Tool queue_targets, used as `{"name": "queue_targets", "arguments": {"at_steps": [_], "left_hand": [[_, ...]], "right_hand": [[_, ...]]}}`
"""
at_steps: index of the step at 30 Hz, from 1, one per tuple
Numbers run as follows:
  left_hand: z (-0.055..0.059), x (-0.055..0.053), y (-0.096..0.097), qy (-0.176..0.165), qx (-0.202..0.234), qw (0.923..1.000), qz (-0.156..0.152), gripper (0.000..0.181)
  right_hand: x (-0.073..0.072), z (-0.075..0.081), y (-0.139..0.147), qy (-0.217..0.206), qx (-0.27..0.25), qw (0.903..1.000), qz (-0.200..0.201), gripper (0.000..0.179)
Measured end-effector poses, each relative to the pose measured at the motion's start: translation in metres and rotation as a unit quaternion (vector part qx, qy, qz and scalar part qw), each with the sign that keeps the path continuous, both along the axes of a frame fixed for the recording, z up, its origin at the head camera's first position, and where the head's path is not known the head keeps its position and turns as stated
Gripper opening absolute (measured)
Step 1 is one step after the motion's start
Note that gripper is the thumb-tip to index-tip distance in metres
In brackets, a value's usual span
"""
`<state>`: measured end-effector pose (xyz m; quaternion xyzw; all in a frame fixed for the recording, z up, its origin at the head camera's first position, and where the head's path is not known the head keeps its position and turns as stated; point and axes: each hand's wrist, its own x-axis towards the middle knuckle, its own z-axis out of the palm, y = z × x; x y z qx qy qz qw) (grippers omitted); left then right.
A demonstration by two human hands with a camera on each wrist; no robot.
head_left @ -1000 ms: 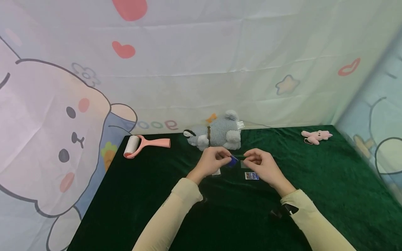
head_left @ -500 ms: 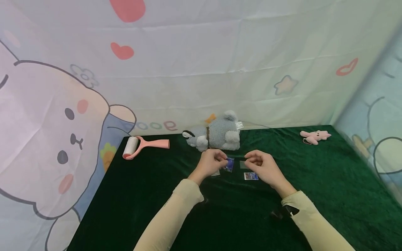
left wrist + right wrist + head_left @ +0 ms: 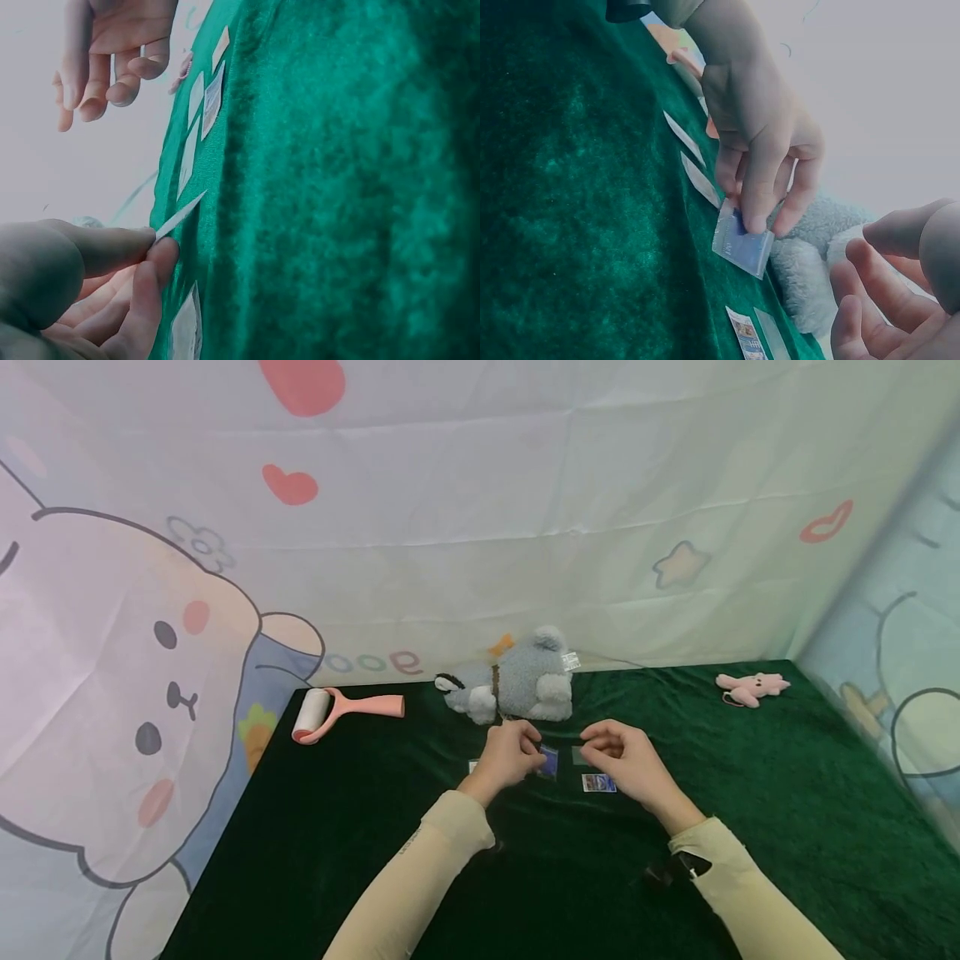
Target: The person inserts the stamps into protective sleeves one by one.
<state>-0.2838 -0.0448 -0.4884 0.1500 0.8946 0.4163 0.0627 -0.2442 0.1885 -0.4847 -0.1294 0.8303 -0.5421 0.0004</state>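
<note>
My left hand (image 3: 510, 756) pinches a thin card (image 3: 180, 217) between thumb and forefinger, just above the cloth. In the right wrist view a blue-printed card in a clear sleeve (image 3: 742, 251) sits under those fingertips. My right hand (image 3: 622, 756) hovers opposite with loosely bent fingers and holds nothing. Nearest to it on the cloth are a small printed card (image 3: 599, 783) and, just behind, a pale translucent rectangle (image 3: 581, 755). A white-edged card (image 3: 472, 766) shows partly left of my left hand; another pale card (image 3: 187, 330) lies below that hand in the left wrist view.
Dark green cloth (image 3: 360, 852) covers the table. Behind the hands lies a grey plush toy (image 3: 525, 685). A pink lint roller (image 3: 348, 706) is at the back left, a small pink plush (image 3: 752, 688) at the back right. A printed curtain (image 3: 480, 527) hangs behind.
The blue card, tilted up a second ago, now shows flatter and lower. My left hand has shifted slightly down and right, uncovering a white card edge at its left. My right hand has barely moved.
</note>
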Motion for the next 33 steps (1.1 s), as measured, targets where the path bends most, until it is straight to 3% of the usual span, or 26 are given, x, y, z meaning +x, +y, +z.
{"name": "queue_targets", "arguments": {"at_steps": [11,25,33], "left_hand": [[0.0025,0.0002,0.0027,-0.005,-0.031,0.9993,0.023,0.013],[-0.0015,0.0024,0.007,-0.016,-0.051,0.9978,0.037,0.017],[0.0026,0.0031,0.004,-0.013,-0.043,0.9987,0.023,0.016]], "right_hand": [[-0.0018,0.004,-0.0009,0.006,0.002,1.0,-0.004,0.025],[-0.0009,0.0018,0.0,0.004,0.015,0.9999,-0.004,0.023],[-0.0005,0.0005,0.004,0.003,0.024,0.9997,-0.001,0.023]]}}
